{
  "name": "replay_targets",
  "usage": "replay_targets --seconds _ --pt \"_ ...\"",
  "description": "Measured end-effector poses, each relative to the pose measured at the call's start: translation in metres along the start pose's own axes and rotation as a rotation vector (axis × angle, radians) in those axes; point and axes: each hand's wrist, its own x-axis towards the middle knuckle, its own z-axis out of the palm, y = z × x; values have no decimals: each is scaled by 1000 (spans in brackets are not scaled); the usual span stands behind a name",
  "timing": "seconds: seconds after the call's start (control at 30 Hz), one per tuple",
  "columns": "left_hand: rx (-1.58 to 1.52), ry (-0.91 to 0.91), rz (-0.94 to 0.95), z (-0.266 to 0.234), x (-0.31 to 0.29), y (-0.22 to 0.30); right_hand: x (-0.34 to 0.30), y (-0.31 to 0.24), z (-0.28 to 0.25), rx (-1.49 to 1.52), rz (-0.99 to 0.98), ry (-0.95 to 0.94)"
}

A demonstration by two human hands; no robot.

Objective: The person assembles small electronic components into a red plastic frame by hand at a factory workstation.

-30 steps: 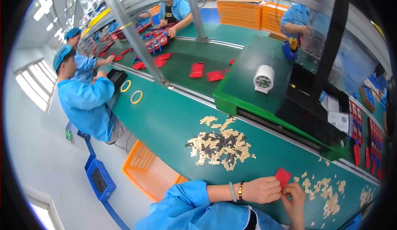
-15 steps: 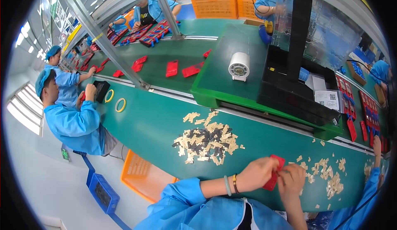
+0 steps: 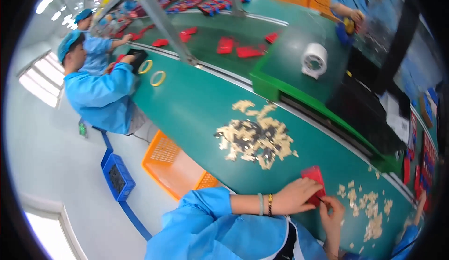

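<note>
My left hand is closed on a flat red plastic piece, with its fingers lying across the top. Close by on the right, my right hand has thumb and forefinger pinched at the near edge of the red piece. Something small and dark shows at those fingertips, too small and blurred to name. Ahead and to the left lies a heap of small cream and black pieces on the green tabletop. More cream pieces are scattered to the right of my hands.
An orange crate stands below the table's left edge, with a blue bin on the floor beyond. Two tape rolls lie near a co-worker. A green-edged platform carries a white cylindrical device. Beyond runs a belt with red pieces.
The whole view has turned and tilted, so the table sits differently in the picture. My left hand now lies flatter over the red piece, and my right hand has moved to its near edge.
</note>
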Motion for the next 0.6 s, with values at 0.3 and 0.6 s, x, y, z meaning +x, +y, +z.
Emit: replay_targets --seconds 0.3,0.6 --pt "48 1 39 -14 -5 -2 16 -37 16 -428 -217 82" --pt "-93 -41 -304 -12 -5 -2 36 -6 17 -195 -427 155"
